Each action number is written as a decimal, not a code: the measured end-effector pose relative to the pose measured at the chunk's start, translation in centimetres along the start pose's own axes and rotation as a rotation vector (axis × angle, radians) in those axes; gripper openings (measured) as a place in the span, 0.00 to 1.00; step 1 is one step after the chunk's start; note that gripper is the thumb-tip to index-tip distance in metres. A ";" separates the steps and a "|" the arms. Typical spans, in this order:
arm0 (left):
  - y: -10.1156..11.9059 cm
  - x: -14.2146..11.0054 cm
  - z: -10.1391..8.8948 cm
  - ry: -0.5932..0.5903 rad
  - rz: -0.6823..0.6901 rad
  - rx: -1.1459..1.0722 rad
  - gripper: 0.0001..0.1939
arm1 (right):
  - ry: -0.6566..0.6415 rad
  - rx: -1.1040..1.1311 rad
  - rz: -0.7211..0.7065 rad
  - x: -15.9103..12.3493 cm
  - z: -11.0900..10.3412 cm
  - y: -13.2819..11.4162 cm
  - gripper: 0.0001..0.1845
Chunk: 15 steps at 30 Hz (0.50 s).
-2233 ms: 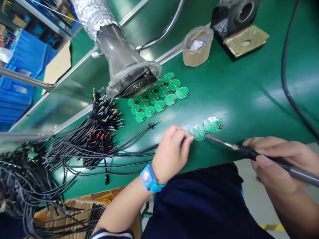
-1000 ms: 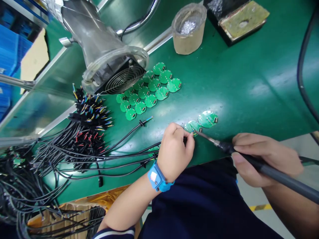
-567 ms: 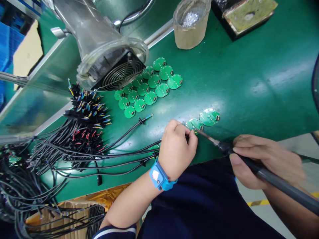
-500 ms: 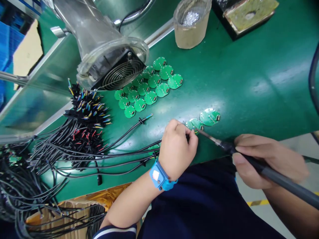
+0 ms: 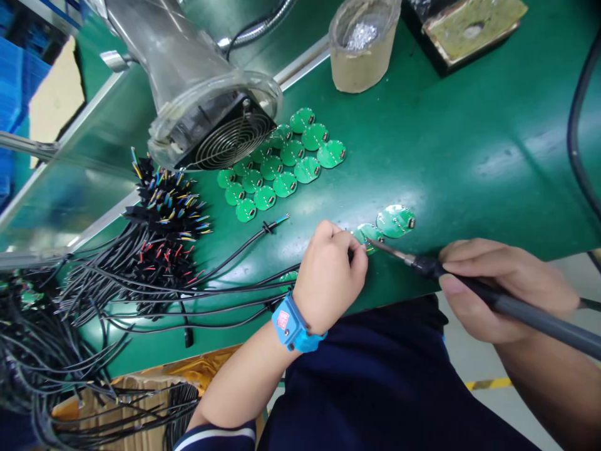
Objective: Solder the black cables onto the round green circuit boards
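My left hand (image 5: 331,275) is closed, fingertips pinched on a black cable (image 5: 235,290) that comes in from the left; the cable's end is mostly hidden. Just beyond the fingertips lies a round green circuit board (image 5: 369,233), with a little yellow wire showing at its near edge. In my right hand (image 5: 507,285) is a soldering iron (image 5: 425,265), gripped like a pen. Its metal tip meets the near edge of that board by the wire. Touching or close to this board on the right is another green board (image 5: 397,220).
Rows of green boards (image 5: 307,169) lie on the green bench beneath a fume extractor with a fan grille (image 5: 235,141). Black cables with stripped ends (image 5: 173,207) are heaped left. Behind stand a cup of solder bits (image 5: 361,62) and a sponge holder (image 5: 474,31).
My left hand has shifted slightly left and its wrist has turned a little. My right hand has risen slightly in view, while the iron's tip stays at the same board.
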State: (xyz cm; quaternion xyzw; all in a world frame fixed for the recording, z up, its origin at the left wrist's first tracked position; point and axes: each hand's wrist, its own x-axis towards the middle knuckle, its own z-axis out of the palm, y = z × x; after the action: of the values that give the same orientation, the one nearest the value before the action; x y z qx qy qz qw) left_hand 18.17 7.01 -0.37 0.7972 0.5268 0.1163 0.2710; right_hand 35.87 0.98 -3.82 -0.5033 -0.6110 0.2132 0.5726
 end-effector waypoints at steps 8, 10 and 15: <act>-0.2 0.7 -0.2 -0.033 -0.006 -0.011 0.07 | -0.064 -0.002 -0.048 -0.7 -0.3 0.6 0.13; -0.2 0.8 -0.1 -0.028 -0.011 -0.003 0.07 | -0.117 -0.028 -0.034 -1.0 -0.5 0.8 0.12; -0.3 1.1 -0.2 -0.044 0.004 0.022 0.08 | -0.018 0.059 -0.016 -0.9 -0.4 0.9 0.15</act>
State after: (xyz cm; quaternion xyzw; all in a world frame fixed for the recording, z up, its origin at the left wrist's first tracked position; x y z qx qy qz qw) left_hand 18.28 8.12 -0.50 0.8035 0.5203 0.0936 0.2737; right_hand 36.44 0.39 -4.90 -0.4795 -0.6135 0.2311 0.5832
